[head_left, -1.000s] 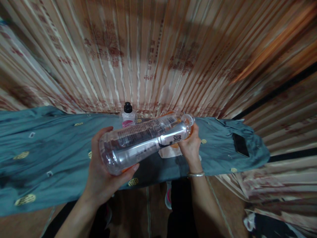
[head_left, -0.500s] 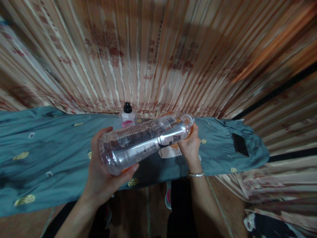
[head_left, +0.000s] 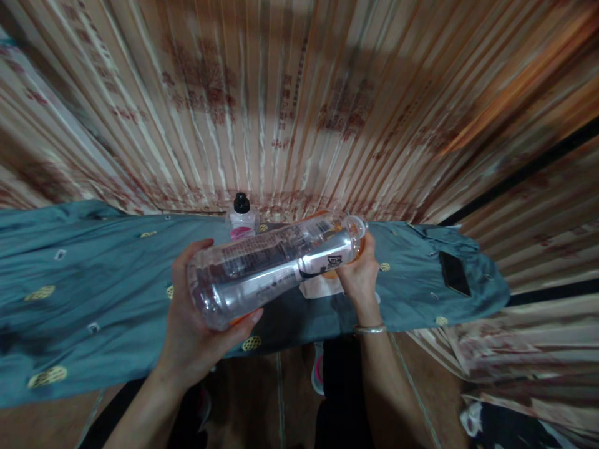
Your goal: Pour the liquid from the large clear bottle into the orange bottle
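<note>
A large clear plastic bottle (head_left: 271, 268) with a printed label lies across both hands above the cloth, tilted so its neck points right and slightly up. My left hand (head_left: 191, 330) is wrapped round its wide base, thumb along the lower side. At the neck end, my right hand (head_left: 360, 268) grips from below, its fingers mostly hidden behind the bottle. Behind the big bottle stands a smaller clear bottle (head_left: 242, 221) with a black cap and pink marking. Under the neck end, a white paper-like piece (head_left: 321, 288) lies on the cloth.
A teal cloth (head_left: 107, 268) with yellow pineapple prints covers the long narrow surface. Toward its right end lies a black phone (head_left: 453, 273). Pleated, printed curtains (head_left: 290, 112) hang directly behind. Dark fabric (head_left: 515, 427) is on the floor at lower right.
</note>
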### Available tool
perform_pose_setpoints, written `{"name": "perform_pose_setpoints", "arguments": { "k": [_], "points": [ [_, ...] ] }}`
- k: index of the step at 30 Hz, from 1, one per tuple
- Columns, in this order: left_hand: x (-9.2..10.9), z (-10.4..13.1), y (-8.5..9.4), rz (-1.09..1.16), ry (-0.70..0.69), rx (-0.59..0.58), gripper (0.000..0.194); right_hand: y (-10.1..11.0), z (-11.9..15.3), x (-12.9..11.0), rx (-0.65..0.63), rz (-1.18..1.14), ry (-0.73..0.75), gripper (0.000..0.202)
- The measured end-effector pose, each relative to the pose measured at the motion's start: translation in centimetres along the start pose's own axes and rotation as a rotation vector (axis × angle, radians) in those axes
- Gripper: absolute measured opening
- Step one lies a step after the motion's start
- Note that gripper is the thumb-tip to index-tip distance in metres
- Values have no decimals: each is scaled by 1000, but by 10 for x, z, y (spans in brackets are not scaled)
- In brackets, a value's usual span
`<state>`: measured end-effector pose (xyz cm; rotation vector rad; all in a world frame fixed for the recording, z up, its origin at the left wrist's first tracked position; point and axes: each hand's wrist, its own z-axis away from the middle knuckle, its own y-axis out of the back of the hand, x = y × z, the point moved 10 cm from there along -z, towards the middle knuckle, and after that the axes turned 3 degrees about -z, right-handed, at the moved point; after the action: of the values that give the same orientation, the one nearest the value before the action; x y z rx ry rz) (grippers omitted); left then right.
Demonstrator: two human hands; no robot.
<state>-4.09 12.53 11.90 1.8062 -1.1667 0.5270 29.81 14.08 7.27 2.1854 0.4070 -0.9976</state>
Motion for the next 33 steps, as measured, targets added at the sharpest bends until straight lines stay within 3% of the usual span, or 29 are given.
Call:
{"name": "perform_pose_setpoints", "arguments": {
  "k": [6,11,16,25,33],
  "points": [
    [0,1,1,3,21,4,93,-1,1,-1,-2,16,23,73],
    [0,2,3,52,92,90,84,0,1,-1,6,17,49,74],
    [3,1,2,73,77,117,87,0,1,-1,8,31,17,73],
    [3,4,4,82,111,114,85,0,1,-2,6,-1,22,72],
    [0,0,2,22,58,27,89,-1,0,0,4,21,17,73]
  ]
}}
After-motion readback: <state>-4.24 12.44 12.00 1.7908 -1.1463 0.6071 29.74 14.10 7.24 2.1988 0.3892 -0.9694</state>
